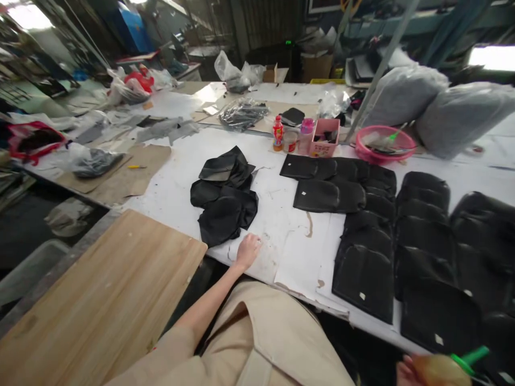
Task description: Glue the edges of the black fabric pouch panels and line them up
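My left hand (248, 251) rests on the white-covered table near its front edge, fingers curled in; what is inside them, if anything, is hidden. Just beyond it lies a loose pile of black leather-like pieces (227, 206). At the bottom right edge, my right hand (407, 371) is partly in view, closed around an amber container (440, 371) with a green top and a green straw-like piece; it is blurred. Overlapping rows of flat black pieces (364, 279), some with small white tags, cover the table's right side near that hand.
A wooden board (108, 279) stands at the left against the table. Farther back are a red-capped bottle (278, 134), a pink box (325, 138) and a pink basin (384, 143). Stuffed grey bags (406, 94) stand behind, beside a slanted pole (382, 69). A yellow cutter (137, 166) lies left.
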`<action>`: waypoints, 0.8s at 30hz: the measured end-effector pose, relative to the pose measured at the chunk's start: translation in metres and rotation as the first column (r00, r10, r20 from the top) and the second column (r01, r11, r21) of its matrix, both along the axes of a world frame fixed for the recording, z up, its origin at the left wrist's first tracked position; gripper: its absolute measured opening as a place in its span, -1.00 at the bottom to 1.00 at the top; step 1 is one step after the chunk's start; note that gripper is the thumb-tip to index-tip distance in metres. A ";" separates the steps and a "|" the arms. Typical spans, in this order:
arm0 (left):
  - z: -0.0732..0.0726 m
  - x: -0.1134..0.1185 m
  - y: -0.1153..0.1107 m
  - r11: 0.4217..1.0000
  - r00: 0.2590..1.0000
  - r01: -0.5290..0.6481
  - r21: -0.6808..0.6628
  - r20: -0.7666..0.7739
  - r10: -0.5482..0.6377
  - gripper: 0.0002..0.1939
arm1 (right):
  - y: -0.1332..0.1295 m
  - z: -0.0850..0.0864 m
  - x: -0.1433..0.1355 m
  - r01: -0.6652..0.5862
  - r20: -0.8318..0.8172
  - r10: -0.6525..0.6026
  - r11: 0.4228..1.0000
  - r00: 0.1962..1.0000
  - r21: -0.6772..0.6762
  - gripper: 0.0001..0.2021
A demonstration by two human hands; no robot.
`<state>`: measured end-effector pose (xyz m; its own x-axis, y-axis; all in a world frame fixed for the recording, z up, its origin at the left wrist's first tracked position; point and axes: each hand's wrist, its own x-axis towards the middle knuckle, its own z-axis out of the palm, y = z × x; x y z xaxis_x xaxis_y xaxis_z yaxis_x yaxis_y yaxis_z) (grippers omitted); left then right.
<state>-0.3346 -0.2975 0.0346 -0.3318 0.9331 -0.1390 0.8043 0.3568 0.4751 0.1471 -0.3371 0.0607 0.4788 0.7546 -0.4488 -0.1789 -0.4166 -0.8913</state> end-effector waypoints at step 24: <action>0.002 -0.127 0.047 0.996 0.997 -0.079 0.040 -0.013 0.080 -0.89 | -0.012 -0.043 -0.251 -0.144 -0.293 0.109 0.985 0.950 -0.099 -0.54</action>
<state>-0.4617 -0.2508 0.0371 -0.4067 0.9083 -0.0975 0.7814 0.4012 0.4780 -0.1044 -0.3488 0.0175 0.2217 0.7339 -0.6421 -0.3576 -0.5514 -0.7537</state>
